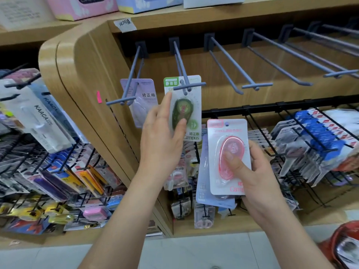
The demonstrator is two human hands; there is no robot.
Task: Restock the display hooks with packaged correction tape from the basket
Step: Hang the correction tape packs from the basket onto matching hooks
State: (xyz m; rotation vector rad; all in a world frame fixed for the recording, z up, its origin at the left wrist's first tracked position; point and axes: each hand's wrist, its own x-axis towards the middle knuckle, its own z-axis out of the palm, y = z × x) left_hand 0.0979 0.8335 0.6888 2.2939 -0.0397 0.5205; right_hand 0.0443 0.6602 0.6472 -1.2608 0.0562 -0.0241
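Observation:
My left hand (163, 136) grips a green correction tape pack (189, 113) whose top sits at the tip of the second grey hook (181, 65). A purple correction tape pack (142, 101) hangs on the first grey hook (132, 82) to its left. My right hand (254, 171) holds a pink correction tape pack (226, 136) upright, with a pale blue pack (204, 191) stacked behind it. The red basket (343, 243) shows at the bottom right corner with packs inside.
Several bare grey hooks (233, 63) run along the wooden panel to the right. Below them black wire racks (310, 136) hold packed stationery. More hanging goods (38, 117) fill the shelf on the left. Pale floor tiles (194, 253) lie below.

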